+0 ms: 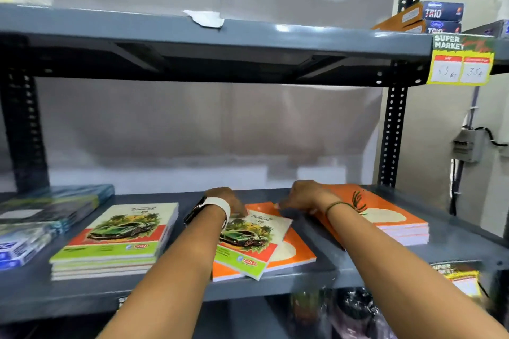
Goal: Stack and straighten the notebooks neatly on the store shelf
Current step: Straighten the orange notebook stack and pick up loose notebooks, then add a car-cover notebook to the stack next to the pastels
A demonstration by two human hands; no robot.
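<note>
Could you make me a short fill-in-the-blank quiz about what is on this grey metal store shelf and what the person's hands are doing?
1. The single green car-cover notebook lies crooked on an ____ notebook.
2. The left hand rests on that car-cover notebook; its wrist wears a ____ watch strap.
3. The neat stack of green car-cover notebooks lies to the ____ of both arms.
4. The yellow price tag reads "SUPER ____".

Missing words: orange; white; left; MARKET

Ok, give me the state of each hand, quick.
Left hand: fingers resting on the car-cover notebook; no clear grip.
Right hand: fingers curled near the orange notebook; whether it grips cannot be told.
</note>
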